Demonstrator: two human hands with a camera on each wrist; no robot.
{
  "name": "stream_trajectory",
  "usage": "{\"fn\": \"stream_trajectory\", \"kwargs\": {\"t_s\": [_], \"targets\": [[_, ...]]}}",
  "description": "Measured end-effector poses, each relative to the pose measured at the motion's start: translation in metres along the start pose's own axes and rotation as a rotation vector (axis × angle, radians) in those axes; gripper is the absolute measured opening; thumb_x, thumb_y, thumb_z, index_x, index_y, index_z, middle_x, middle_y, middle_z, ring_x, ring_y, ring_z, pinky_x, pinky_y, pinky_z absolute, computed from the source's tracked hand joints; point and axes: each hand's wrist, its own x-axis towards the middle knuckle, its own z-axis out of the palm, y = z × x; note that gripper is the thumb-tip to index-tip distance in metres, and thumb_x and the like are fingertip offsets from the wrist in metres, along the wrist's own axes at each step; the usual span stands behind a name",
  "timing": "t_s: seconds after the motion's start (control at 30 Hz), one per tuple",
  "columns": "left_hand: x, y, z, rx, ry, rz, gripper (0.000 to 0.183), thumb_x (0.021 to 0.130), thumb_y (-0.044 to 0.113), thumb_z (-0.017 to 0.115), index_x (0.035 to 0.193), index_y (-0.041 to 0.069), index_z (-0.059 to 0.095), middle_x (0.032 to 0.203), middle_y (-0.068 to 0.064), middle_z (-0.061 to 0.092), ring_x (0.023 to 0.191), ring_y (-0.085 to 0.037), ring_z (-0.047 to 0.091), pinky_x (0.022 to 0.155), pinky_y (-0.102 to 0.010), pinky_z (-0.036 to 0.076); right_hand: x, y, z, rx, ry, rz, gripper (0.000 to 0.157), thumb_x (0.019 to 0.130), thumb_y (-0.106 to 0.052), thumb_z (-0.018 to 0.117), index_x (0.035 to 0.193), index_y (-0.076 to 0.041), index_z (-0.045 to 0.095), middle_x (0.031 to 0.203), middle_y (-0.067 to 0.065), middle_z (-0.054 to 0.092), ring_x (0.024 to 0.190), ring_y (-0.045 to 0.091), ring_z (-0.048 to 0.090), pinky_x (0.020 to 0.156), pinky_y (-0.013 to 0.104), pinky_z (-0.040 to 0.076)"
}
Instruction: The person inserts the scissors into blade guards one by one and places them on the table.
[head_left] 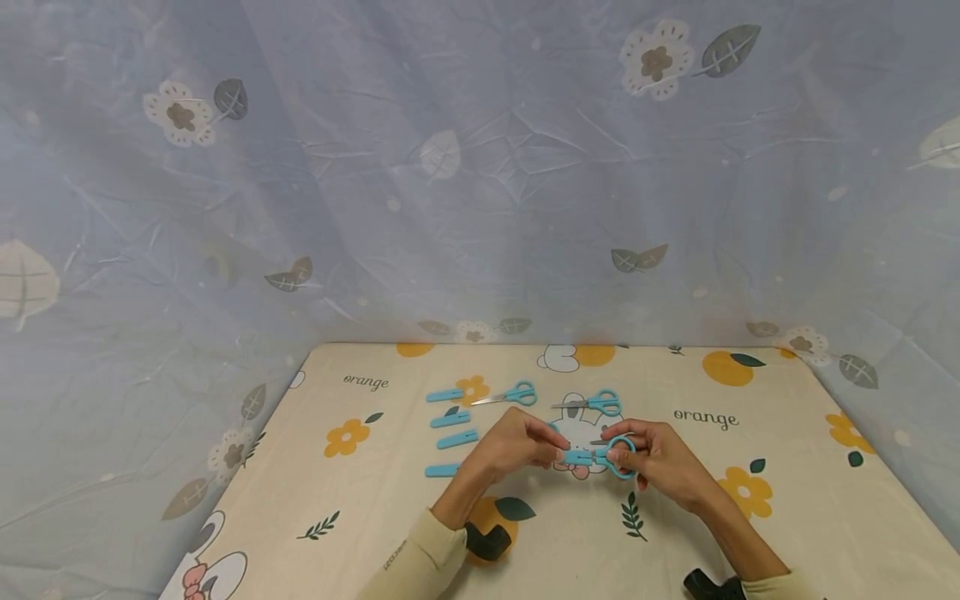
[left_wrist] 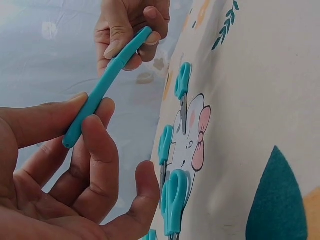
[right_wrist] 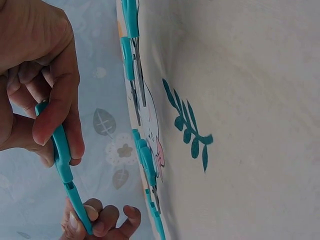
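Observation:
Above the table, my right hand (head_left: 658, 460) grips the light-blue handles of a pair of scissors (head_left: 622, 467). Thumb and fingers of my left hand (head_left: 512, 443) pinch a light-blue blade cover (head_left: 577, 457) in line with them. In the right wrist view the scissors (right_wrist: 62, 157) meet the cover (right_wrist: 79, 207) with a narrow dark slot showing near the join; the blades are hidden. The left wrist view has the cover (left_wrist: 92, 102) edge-on between thumb and fingers. Beneath the hands lies another pair of scissors, mostly hidden in the head view, its handles (left_wrist: 175, 200) showing in the left wrist view.
Behind the hands, two bare-bladed scissors lie on the patterned cloth, one at left (head_left: 523, 393) and one at right (head_left: 604, 403). Several blue covers (head_left: 450, 419) lie in a column left of my left hand. A floral curtain (head_left: 480, 208) hangs behind the table.

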Motion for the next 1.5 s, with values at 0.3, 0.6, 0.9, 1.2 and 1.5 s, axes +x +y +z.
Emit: {"fn": "stream_trajectory", "kwargs": {"t_s": [0.3, 0.6, 0.9, 1.2, 1.5], "targets": [[0.000, 0.001, 0.002, 0.101, 0.006, 0.061, 0.011, 0.090, -0.001, 0.079, 0.093, 0.007, 0.086, 0.080, -0.008, 0.081, 0.065, -0.011, 0.067, 0.071, -0.049, 0.060, -0.001, 0.000, 0.001, 0.011, 0.010, 0.015, 0.041, 0.103, -0.014, 0.073, 0.130, 0.014, 0.063, 0.078, 0.008, 0.073, 0.068, 0.018, 0.067, 0.052, 0.030, 0.054], [-0.003, 0.004, 0.007, 0.144, 0.044, 0.068, 0.013, 0.090, -0.001, 0.080, 0.092, 0.009, 0.087, 0.082, -0.004, 0.082, 0.067, -0.008, 0.068, 0.062, -0.022, 0.052, 0.000, 0.002, 0.001, 0.014, 0.015, 0.025, 0.041, 0.102, -0.015, 0.073, 0.130, 0.013, 0.063, 0.077, 0.007, 0.072, 0.067, 0.018, 0.065, 0.052, 0.028, 0.053], [-0.003, 0.003, 0.010, 0.125, 0.064, 0.052, 0.013, 0.090, -0.003, 0.079, 0.096, 0.006, 0.086, 0.082, -0.004, 0.081, 0.066, -0.008, 0.067, 0.061, -0.022, 0.051, 0.000, 0.001, 0.003, 0.012, 0.030, 0.025, 0.040, 0.102, -0.014, 0.074, 0.129, 0.013, 0.064, 0.077, 0.005, 0.072, 0.067, 0.017, 0.064, 0.051, 0.027, 0.049], [-0.002, 0.002, 0.010, 0.073, 0.063, 0.024, 0.013, 0.089, -0.001, 0.078, 0.099, 0.005, 0.086, 0.081, -0.005, 0.081, 0.065, -0.012, 0.067, 0.060, -0.026, 0.047, 0.000, -0.001, 0.004, -0.026, 0.047, -0.005, 0.036, 0.101, -0.013, 0.075, 0.125, 0.012, 0.066, 0.076, 0.007, 0.072, 0.067, 0.018, 0.067, 0.050, 0.027, 0.048], [-0.002, 0.000, 0.013, -0.009, 0.079, -0.024, 0.014, 0.088, -0.001, 0.079, 0.100, 0.004, 0.085, 0.080, -0.006, 0.080, 0.071, -0.020, 0.072, 0.068, -0.038, 0.058, 0.001, -0.001, 0.010, -0.041, 0.102, 0.005, 0.030, 0.099, -0.009, 0.076, 0.120, 0.009, 0.068, 0.081, 0.008, 0.072, 0.067, 0.015, 0.068, 0.049, 0.025, 0.047]]}}
